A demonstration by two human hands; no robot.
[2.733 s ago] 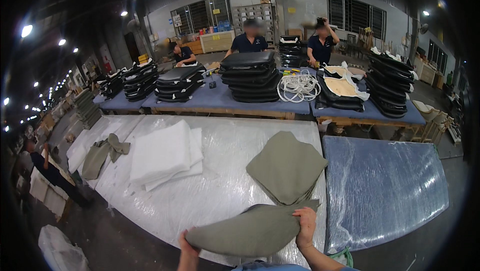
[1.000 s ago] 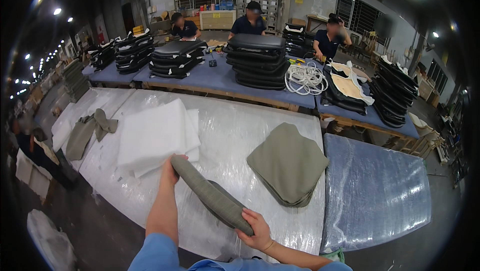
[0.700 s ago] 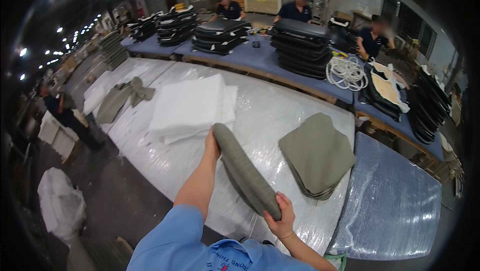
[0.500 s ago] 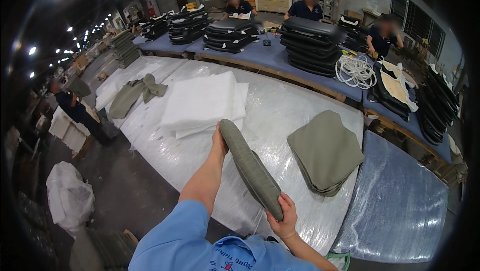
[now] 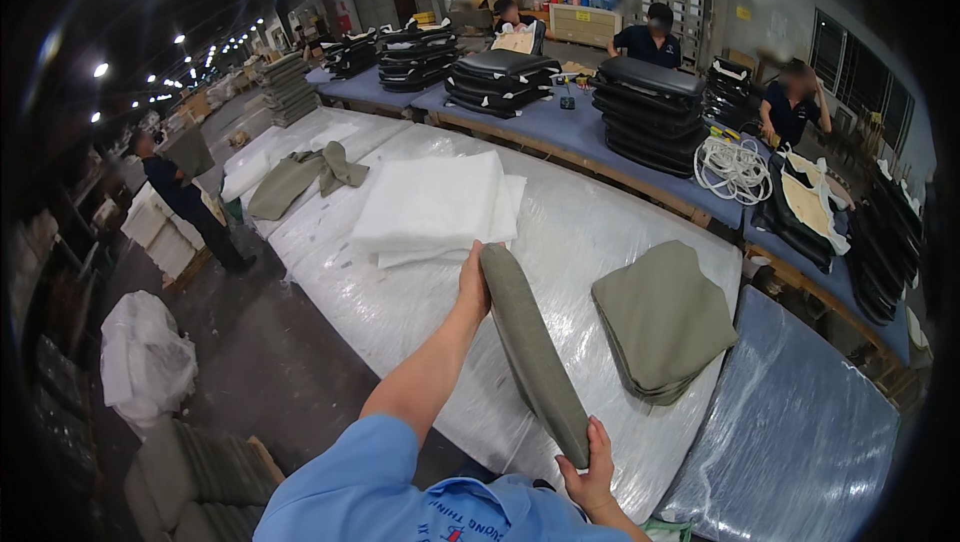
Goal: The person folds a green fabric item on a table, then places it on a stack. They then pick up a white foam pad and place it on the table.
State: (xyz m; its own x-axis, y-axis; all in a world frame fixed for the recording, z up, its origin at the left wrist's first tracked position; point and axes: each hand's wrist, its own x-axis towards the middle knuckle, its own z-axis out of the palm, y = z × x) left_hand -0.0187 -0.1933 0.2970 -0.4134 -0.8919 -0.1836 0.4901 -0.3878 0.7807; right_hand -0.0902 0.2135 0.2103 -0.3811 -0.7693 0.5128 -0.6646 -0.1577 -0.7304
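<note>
Head view. The left hand is gripping the far end of a grey-green upholstered cushion, its fingers partly hidden around the end, so their exact spread cannot be told. The right hand is pinching the near end, thumb on one side and fingers on the other.

The cushion is standing on edge between the two hands, in front of the person and over a film-wrapped table; whether its underside is touching the film cannot be told. The narrow side is facing up toward the head. Judgement: the end-to-end hold is probably supporting the length evenly and leaving that side exposed to sight.

To the right of the cushion, just apart from it, a stack of grey-green fabric pieces is lying flat, edges roughly aligned, presumably for lifting off singly. Just beyond the left hand, folded white wadding is resting in a pile, apparently within easy reach. Farther left, a crumpled grey-green cloth is lying loose.

Beyond, black padded seats are sitting stacked on a blue-covered bench, likely saving space, with a coil of white rope lying beside them.
</note>
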